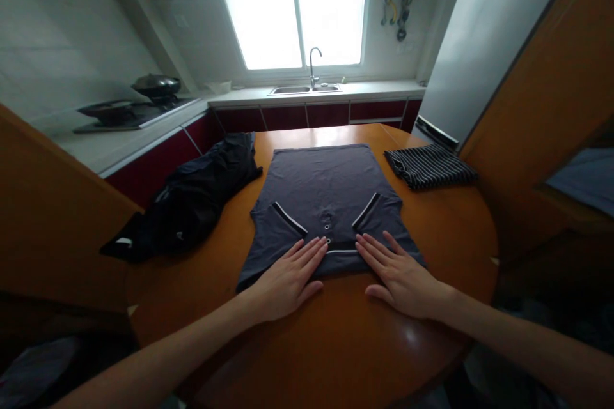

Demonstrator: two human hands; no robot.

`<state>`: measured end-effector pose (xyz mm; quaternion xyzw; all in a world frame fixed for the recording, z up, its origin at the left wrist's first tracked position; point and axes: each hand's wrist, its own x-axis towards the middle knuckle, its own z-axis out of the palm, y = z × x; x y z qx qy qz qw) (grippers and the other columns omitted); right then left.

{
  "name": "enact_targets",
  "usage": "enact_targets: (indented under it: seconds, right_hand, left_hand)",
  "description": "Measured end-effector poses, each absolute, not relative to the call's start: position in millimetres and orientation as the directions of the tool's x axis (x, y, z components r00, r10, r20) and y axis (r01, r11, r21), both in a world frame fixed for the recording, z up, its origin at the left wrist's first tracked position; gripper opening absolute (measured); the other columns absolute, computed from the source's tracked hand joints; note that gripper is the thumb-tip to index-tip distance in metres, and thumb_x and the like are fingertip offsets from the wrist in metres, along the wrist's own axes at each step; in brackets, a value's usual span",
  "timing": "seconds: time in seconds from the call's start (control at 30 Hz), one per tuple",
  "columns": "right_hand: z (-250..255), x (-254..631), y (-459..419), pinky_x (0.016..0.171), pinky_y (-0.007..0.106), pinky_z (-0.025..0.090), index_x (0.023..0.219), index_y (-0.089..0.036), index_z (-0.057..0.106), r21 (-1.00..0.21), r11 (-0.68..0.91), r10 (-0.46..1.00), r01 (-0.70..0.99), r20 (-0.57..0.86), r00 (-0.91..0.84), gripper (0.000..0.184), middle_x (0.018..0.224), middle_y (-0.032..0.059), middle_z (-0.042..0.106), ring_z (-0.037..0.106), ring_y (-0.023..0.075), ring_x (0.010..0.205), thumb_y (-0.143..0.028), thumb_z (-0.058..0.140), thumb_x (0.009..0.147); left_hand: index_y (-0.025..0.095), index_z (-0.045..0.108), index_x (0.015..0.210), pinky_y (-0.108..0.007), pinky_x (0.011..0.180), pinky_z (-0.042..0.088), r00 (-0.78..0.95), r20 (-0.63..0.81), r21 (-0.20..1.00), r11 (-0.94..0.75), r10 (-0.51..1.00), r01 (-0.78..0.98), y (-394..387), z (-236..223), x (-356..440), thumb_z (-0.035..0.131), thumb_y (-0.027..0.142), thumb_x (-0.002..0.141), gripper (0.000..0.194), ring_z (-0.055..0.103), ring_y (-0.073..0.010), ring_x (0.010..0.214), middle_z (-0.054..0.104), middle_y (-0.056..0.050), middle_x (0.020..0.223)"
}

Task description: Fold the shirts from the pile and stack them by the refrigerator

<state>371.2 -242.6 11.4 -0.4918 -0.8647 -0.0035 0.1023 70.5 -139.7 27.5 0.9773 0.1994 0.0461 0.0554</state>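
A dark grey polo shirt [326, 179] lies spread on the round wooden table, its collar end toward me. Both short sleeves are folded inward, so their black-and-white trimmed cuffs slant across the front. Two buttons show on the placket between them. My left hand [290, 278] rests flat on the shirt left of the collar, fingers stretched out, thumb over the bare wood. On the right side of the collar my right hand [400, 275] lies flat in the same way, fingers extended. Neither hand grips the cloth.
A heap of black clothing [192, 198] hangs over the table's left edge. At the right lies a folded black-and-white striped garment [432, 166]. Beyond the wooden table [330, 339] are a sink [290, 90], a stove with a lidded pan [156, 85], and a fridge [484, 32].
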Motion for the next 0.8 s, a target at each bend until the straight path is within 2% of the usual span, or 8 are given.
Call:
enact_targets:
  seconds: [0.27,0.4,0.5,0.57,0.63,0.7,0.8]
  right_hand:
    - [-0.1,398.0,-261.2,0.124,0.059,0.007,0.162,-0.019,-0.002,-0.027,0.399,0.900,0.917,0.204,-0.385,0.088,0.164,0.0144,0.023,0.019,0.0279,0.153,-0.050,0.050,0.098]
    - [-5.8,404.5,-264.0,0.123,0.060,0.004,0.161,-0.019,-0.008,-0.003,0.397,0.900,0.918,0.199,-0.388,0.090,0.165,0.0138,0.021,0.018,0.0282,0.153,-0.051,0.049,0.098]
    - [-9.9,406.5,-263.8,0.123,0.061,0.004,0.160,-0.020,-0.011,0.005,0.405,0.894,0.914,0.209,-0.397,0.091,0.165,0.0134,0.022,0.020,0.0288,0.153,-0.053,0.047,0.098]
    - [-12.5,407.4,-263.4,0.123,0.061,0.004,0.160,-0.021,-0.012,0.001,0.407,0.891,0.914,0.222,-0.397,0.090,0.165,0.0127,0.023,0.022,0.0290,0.152,-0.053,0.046,0.098]
    - [-14.8,408.1,-263.1,0.123,0.060,0.005,0.160,-0.022,-0.011,-0.004,0.407,0.890,0.913,0.229,-0.395,0.089,0.165,0.0119,0.023,0.023,0.0292,0.152,-0.054,0.045,0.098]
    - [-16.5,408.5,-263.0,0.123,0.061,0.005,0.160,-0.023,-0.010,-0.009,0.405,0.890,0.914,0.232,-0.392,0.089,0.165,0.0111,0.024,0.025,0.0297,0.151,-0.054,0.045,0.098]
    - [-18.2,408.5,-263.3,0.123,0.061,0.006,0.161,-0.024,-0.009,-0.013,0.400,0.890,0.916,0.242,-0.385,0.089,0.164,0.0102,0.025,0.027,0.0308,0.150,-0.057,0.044,0.097]
  left_hand:
    - [0.022,0.010,0.162,-0.046,0.124,0.018,0.920,0.096,0.178,-0.916,0.381,0.361,-137.3,23.9,69.2,0.042,0.045,0.104,0.070,0.020,-0.0249,0.153,0.021,-0.012,0.166]
    - [0.019,0.006,0.162,-0.045,0.125,0.014,0.921,0.037,0.177,-0.910,0.387,0.375,-140.0,27.4,64.9,0.042,0.049,0.103,0.076,0.014,-0.0251,0.155,0.015,-0.013,0.167]
    - [0.019,0.010,0.162,-0.048,0.125,0.012,0.908,0.012,0.191,-0.893,0.418,0.408,-141.4,38.2,50.0,0.045,0.048,0.102,0.075,0.013,-0.0265,0.155,0.016,-0.014,0.167]
    - [0.019,0.019,0.160,-0.048,0.124,0.015,0.875,0.031,0.238,-0.854,0.483,0.463,-140.4,48.6,33.1,0.044,0.044,0.103,0.067,0.022,-0.0269,0.153,0.025,-0.014,0.165]
    - [0.018,0.039,0.152,-0.042,0.119,0.029,0.806,0.075,0.339,-0.775,0.588,0.534,-137.9,59.0,13.3,0.039,0.040,0.105,0.052,0.041,-0.0248,0.143,0.045,-0.013,0.155]
    - [0.018,0.060,0.133,-0.034,0.106,0.043,0.716,0.104,0.457,-0.673,0.690,0.582,-135.5,66.7,-5.5,0.036,0.038,0.106,0.041,0.058,-0.0211,0.121,0.063,-0.011,0.132]
    - [0.019,0.071,0.104,-0.028,0.086,0.049,0.650,0.053,0.567,-0.559,0.758,0.605,-135.6,69.6,-25.3,0.043,0.041,0.104,0.036,0.064,-0.0175,0.093,0.069,-0.006,0.100]
